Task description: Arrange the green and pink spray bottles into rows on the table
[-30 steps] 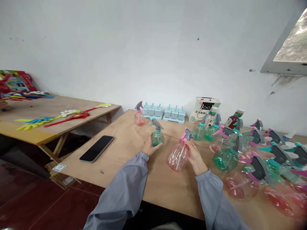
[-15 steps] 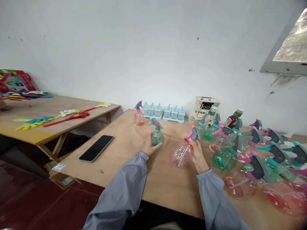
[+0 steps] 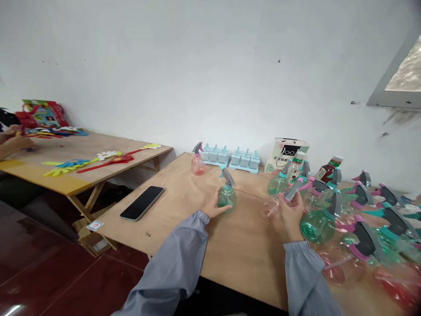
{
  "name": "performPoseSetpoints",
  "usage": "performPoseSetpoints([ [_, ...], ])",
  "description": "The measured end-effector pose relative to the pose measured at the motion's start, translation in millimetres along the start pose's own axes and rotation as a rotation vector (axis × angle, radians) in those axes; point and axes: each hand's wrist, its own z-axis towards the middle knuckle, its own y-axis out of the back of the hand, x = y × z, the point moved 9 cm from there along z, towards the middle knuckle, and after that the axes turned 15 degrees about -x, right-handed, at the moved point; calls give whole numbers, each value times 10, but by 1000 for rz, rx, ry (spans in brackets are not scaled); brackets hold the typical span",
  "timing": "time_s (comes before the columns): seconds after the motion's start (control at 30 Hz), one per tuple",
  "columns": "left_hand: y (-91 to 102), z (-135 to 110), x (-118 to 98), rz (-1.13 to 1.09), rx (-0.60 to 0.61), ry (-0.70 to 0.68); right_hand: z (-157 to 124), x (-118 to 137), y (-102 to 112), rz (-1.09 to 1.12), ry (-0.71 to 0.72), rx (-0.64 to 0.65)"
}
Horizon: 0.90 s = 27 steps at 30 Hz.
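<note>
Left hand is curled around the body of a green spray bottle, thumb across the front, bottle pretty much upright on the bench. Right hand has its fingers closed round the neck of a pink spray bottle, tipped over, body towards the left; can't tell if it's touching the wood. It's right beside the crowd of other sprayers. Phone lies off to the left.

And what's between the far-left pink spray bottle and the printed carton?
In the head view, two light-blue popsicle molds sit between that pink spray bottle and the carton.
</note>
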Motion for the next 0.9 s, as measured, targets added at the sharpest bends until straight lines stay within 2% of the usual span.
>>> performPoseSetpoints([
  [0.1, -38, -10, -49, 2, 53, -28, -34, 32, 21, -55, 19, 0],
  [0.23, -36, -10, -92, 12, 63, -41, -75, 7, 32, -140, 45, 4],
  [0.43, -93, -39, -62, -83, 117, 3, -57, -53, 43, -289, 209, 43],
  [0.57, -127, -54, -56, -132, 150, 35, 0, -93, 119, -381, 290, -22],
  [0.77, -233, -138, -159, -220, 288, 64, 24, 77, 183, -458, 526, -129],
  [0.9, -258, -179, -266, -236, 339, 48, 28, 71, 212, -498, 537, -175],
])
